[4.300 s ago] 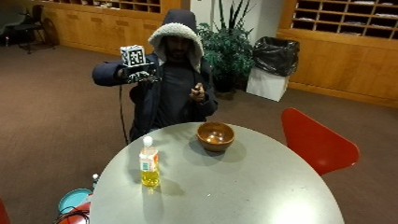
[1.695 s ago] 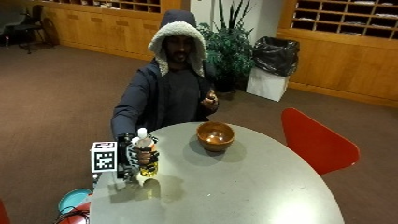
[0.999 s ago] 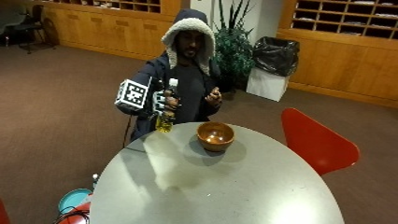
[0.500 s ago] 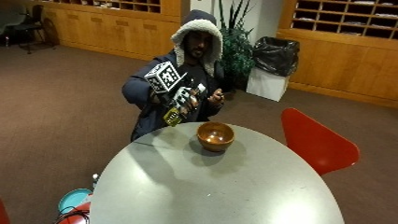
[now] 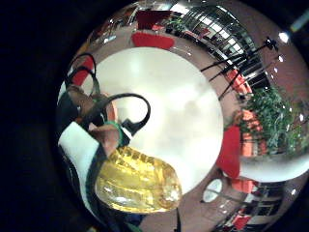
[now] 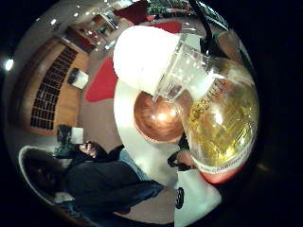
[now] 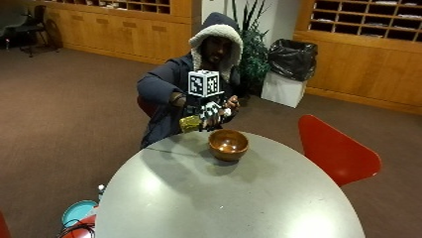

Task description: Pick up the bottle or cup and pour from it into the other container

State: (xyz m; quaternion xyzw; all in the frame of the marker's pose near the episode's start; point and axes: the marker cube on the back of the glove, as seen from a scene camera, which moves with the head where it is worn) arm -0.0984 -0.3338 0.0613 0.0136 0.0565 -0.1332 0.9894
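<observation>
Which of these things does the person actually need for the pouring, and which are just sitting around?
Needed: the bottle of yellow liquid, gripped tilted in the gloved right hand; the wooden bowl on the table.

Just around: red chair, bin, plant.

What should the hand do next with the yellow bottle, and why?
Probably tip the bottle a bit further. The right hand holds it on its side above the table, its white cap aimed at the brown bowl, and the yellow liquid sits back in the bottle's body. No stream shows.
</observation>
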